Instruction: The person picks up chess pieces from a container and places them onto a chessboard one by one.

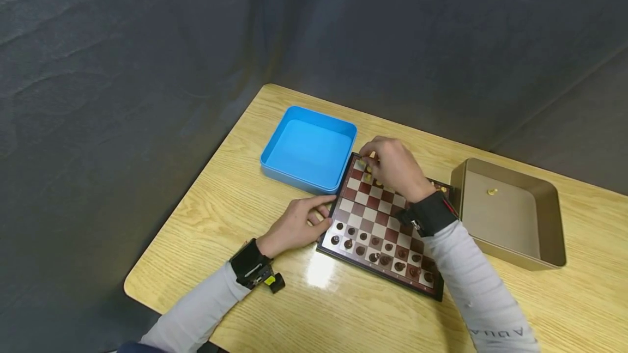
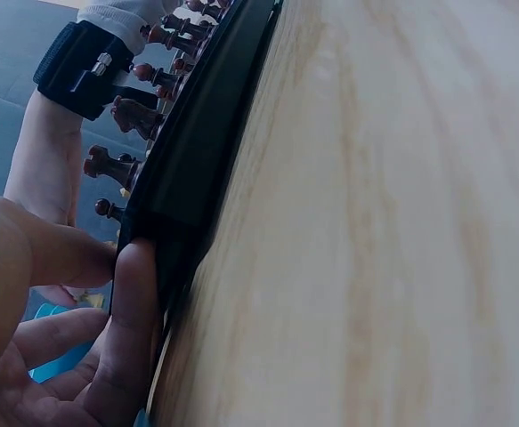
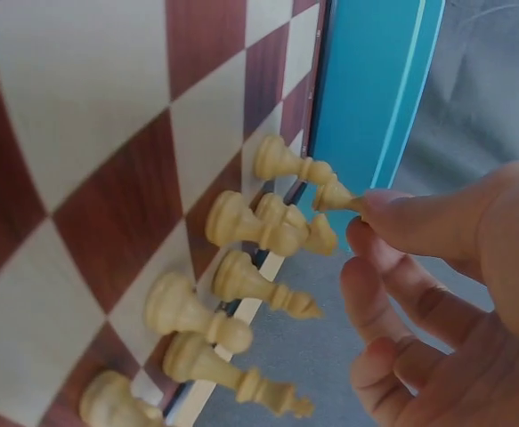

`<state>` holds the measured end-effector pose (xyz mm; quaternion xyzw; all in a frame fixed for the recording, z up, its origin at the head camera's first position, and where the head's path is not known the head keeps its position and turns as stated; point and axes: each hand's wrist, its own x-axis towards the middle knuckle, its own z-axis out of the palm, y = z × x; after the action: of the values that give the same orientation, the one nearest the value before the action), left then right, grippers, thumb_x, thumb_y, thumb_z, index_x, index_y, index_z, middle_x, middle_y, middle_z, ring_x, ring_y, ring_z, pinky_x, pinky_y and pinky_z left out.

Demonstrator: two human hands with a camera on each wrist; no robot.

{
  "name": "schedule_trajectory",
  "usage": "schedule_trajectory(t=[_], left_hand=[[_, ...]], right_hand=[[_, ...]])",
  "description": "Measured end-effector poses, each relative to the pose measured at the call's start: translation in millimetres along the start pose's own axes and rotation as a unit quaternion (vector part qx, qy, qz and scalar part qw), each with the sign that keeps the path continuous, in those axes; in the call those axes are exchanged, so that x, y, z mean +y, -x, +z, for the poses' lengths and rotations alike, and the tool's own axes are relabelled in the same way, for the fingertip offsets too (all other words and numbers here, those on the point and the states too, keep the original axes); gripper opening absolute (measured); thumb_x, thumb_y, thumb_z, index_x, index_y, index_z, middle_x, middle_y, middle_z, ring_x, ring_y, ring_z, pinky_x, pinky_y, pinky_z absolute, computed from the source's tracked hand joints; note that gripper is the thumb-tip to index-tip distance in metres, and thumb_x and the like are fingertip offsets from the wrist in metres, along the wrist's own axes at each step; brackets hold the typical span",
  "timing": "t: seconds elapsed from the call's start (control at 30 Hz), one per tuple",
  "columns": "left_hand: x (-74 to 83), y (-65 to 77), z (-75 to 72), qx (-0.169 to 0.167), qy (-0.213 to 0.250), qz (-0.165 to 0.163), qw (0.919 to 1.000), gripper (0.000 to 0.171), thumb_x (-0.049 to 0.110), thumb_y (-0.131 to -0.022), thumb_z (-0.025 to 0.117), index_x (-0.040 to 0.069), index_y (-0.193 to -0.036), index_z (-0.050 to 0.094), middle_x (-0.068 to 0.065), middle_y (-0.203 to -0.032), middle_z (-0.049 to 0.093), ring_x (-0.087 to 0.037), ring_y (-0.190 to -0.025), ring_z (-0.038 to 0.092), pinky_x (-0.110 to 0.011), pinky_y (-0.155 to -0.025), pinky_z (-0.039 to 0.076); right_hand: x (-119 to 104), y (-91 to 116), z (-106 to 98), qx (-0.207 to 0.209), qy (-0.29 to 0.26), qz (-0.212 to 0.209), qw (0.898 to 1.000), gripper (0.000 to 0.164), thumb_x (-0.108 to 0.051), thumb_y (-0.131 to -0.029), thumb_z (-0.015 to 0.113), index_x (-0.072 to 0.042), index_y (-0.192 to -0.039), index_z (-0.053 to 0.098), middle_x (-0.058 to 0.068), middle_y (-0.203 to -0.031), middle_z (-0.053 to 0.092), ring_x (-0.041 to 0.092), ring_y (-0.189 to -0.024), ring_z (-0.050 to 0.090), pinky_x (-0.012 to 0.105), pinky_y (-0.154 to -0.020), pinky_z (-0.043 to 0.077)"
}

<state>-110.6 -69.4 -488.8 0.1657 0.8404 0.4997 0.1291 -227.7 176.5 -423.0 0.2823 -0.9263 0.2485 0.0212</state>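
My right hand point(image 1: 394, 168) is over the far left corner of the chequered chessboard point(image 1: 374, 215). Its thumb and forefinger pinch the narrow end of a cream chess piece point(image 3: 332, 195), whose kind I cannot tell. Several cream pieces stand close by, among them a pawn point(image 3: 192, 311) and a king point(image 3: 232, 372). My left hand point(image 1: 294, 225) holds the board's left edge, thumb and a finger against it near the front corner. Dark pieces, including a rook point(image 2: 112, 167) and a knight point(image 2: 136, 116), fill the two rows nearest me.
A blue tray point(image 1: 299, 177) stands against the board's far left side. To the right is a brown tray point(image 1: 515, 259) with one cream piece point(image 1: 492, 192) lying in it. Both trays rest on a wooden table point(image 1: 211, 222), with a dark curtain point(image 1: 147, 42) behind.
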Motion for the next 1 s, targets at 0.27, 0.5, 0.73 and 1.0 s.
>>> schedule_trajectory(t=[0.27, 0.5, 0.73, 1.0], left_hand=[[-0.6, 0.8, -0.8, -0.001, 0.0, 0.003, 1.0, 0.056, 0.01, -0.1, 0.071, 0.005, -0.154, 0.056, -0.005, -0.106, 0.075, -0.003, -0.071, 0.067, -0.021, -0.057, 0.054], [-0.1, 2.2, -1.8, 0.0, 0.002, -0.001, 1.0, 0.056, 0.01, -0.1, 0.071, 0.005, -0.154, 0.056, -0.005, -0.106, 0.075, -0.003, -0.071, 0.067, -0.021, -0.056, 0.053], [0.0, 3.4, -2.1, 0.001, 0.009, -0.004, 1.0, 0.056, 0.01, -0.099, 0.071, 0.005, -0.154, 0.057, -0.005, -0.106, 0.075, -0.004, -0.07, 0.068, -0.021, -0.055, 0.053], [0.2, 3.7, -2.2, -0.002, 0.011, -0.002, 0.9999, 0.057, 0.01, -0.1, 0.072, 0.005, -0.154, 0.056, -0.005, -0.106, 0.075, -0.005, -0.07, 0.068, -0.022, -0.054, 0.054]], right_hand=[[1.2, -0.6, 5.0, -0.011, -0.004, -0.004, 1.0, 0.018, 0.004, -0.099, 0.067, 0.002, -0.11, 0.081, 0.018, -0.109, 0.076, 0.03, -0.088, 0.07, 0.041, -0.071, 0.057], [0.5, -1.5, 9.3, -0.009, 0.0, -0.013, 1.0, 0.019, 0.005, -0.099, 0.066, 0.003, -0.11, 0.08, 0.018, -0.107, 0.076, 0.03, -0.086, 0.07, 0.041, -0.07, 0.056], [-0.5, -1.8, 10.2, -0.01, -0.001, -0.011, 1.0, 0.019, 0.005, -0.098, 0.067, 0.002, -0.11, 0.081, 0.018, -0.106, 0.076, 0.029, -0.086, 0.07, 0.041, -0.07, 0.057], [0.4, -0.4, 10.4, -0.016, -0.004, -0.005, 1.0, 0.019, 0.004, -0.098, 0.067, 0.002, -0.11, 0.081, 0.017, -0.106, 0.076, 0.028, -0.083, 0.067, 0.039, -0.068, 0.054]])
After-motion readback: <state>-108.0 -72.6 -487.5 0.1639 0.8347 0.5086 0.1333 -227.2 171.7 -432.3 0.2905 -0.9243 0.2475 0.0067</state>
